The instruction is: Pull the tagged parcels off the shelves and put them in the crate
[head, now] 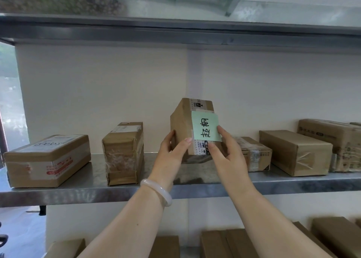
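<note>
Cardboard, brown and taped, with a pale green tag (pixel 206 127) stuck across the front: that's our tagged parcel (pixel 181 125), standing on end in the middle of the steel shelf (pixel 93 192) and tipped slightly toward us. There's a dark shadow beneath it, but we can't tell whether its bottom edge touches the shelf or hangs just above.

It looks small and stiff, and we judge it light enough for an easy two-handed lift. The tape bands could be slick, and the tag might peel if we drag on it. Best to clamp the bare cardboard on the two opposite sides, low down.

That's nearly what we have. Our left hand (pixel 173 150) wraps the left side, fingers curled behind and thumb laid on the front near the lower corner. Our right hand (pixel 224 150) closes on the right side, one fingertip touching the tag's edge and the thumb on the printed strip below. Both hands grip the parcel and neither is spread wide. A white bangle (pixel 156 192) sits on the left wrist.

To the left, a taped upright box (pixel 123 154) stands near and a flat box (pixel 46 160) lies further off. On the right, a small box (pixel 256 154) sits just behind our right hand, with a long box (pixel 295 152) beyond it. None of them shows a tag, and the crate is not in view.
</note>
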Demonstrator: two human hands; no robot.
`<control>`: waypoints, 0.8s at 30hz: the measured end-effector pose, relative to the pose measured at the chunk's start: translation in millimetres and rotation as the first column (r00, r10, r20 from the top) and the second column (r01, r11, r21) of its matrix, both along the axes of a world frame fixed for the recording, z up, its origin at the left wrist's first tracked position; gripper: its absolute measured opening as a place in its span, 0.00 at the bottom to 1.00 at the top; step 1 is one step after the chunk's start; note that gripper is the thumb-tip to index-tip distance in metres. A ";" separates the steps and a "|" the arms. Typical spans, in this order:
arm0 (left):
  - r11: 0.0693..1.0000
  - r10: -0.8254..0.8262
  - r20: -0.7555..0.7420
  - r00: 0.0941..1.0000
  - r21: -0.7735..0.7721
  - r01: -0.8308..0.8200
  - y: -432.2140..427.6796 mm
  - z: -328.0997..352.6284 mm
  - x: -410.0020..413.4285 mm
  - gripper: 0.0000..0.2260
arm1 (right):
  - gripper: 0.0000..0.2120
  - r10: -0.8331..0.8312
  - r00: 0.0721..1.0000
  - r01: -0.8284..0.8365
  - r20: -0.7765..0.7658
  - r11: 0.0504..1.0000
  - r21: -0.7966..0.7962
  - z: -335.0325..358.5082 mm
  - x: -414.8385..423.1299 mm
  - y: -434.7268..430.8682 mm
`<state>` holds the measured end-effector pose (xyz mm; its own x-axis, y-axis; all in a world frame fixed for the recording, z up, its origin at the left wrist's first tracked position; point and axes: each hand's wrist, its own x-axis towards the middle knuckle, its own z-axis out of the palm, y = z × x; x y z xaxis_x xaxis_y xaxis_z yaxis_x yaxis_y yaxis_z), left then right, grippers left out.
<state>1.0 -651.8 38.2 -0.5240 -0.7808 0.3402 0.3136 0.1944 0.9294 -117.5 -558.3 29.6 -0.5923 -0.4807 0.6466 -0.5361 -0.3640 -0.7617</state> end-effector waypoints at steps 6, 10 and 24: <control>0.993 -0.087 -0.003 0.996 -0.085 0.086 8.1 7.5 0.2 0.33 | 0.25 0.065 0.997 -0.063 0.035 0.996 -0.070 1.0 6.6 14.2; 0.979 -0.128 -0.037 0.991 -0.164 0.120 28.0 18.3 -3.3 0.31 | 0.26 0.001 1.000 -0.002 -0.009 0.994 -0.112 3.4 15.0 45.5; 0.532 -0.840 0.070 0.538 -0.089 0.842 227.5 -47.9 -85.0 0.34 | 0.33 -0.729 0.680 0.726 0.069 0.684 0.068 -52.2 67.5 294.1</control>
